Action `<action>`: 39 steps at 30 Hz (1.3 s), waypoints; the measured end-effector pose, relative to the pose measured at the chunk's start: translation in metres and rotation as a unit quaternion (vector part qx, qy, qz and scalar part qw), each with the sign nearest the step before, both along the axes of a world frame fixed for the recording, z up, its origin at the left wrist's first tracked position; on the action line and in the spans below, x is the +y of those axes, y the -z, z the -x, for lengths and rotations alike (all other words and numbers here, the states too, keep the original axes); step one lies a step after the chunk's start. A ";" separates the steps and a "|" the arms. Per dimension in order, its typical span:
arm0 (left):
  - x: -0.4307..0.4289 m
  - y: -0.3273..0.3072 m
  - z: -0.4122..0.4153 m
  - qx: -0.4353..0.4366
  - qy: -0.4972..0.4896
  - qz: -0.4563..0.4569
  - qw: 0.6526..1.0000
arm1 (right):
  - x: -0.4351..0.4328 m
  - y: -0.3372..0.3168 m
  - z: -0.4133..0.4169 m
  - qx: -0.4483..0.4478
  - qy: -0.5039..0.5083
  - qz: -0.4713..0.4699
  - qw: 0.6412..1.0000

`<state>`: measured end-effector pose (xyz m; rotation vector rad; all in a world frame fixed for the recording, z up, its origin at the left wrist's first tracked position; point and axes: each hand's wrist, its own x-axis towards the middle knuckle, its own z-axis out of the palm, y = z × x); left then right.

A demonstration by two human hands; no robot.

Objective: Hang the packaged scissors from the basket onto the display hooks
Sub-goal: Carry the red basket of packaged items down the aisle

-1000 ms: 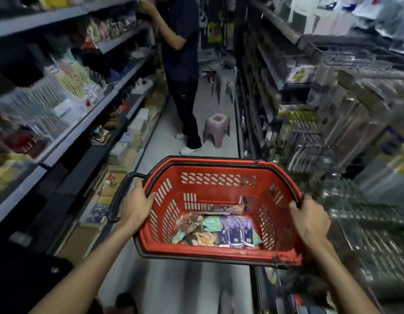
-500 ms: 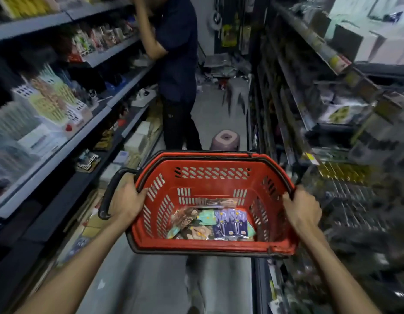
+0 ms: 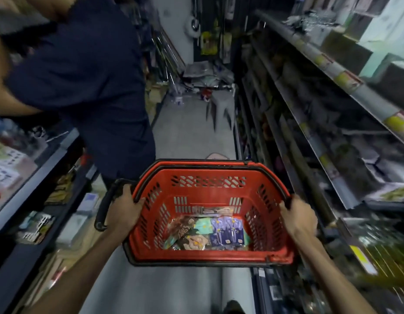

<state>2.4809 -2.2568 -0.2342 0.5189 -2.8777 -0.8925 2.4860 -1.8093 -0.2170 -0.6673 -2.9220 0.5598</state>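
Person (image 3: 83, 75) in dark blue stands left; grey stool (image 3: 220, 106) ahead; stocked shelves (image 3: 346, 87) flank the aisle (image 3: 192, 134).

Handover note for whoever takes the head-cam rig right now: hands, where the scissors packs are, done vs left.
Left hand: curled over the left rim of the red basket, beside the black handle.
Right hand: grips the right rim.
Packaged scissors: flat on the basket floor among other packets; none in hand.
Aisle: another person close ahead on the left, grey stool beyond.
Done: nothing hung.
Left: find the hooks (shelves too blurred to pick out), free a hand, hang the packs.
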 end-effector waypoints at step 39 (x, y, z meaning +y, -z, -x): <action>-0.141 0.044 0.719 -0.024 -0.153 -0.026 0.988 | -0.167 0.022 0.852 -0.019 -0.114 0.032 0.993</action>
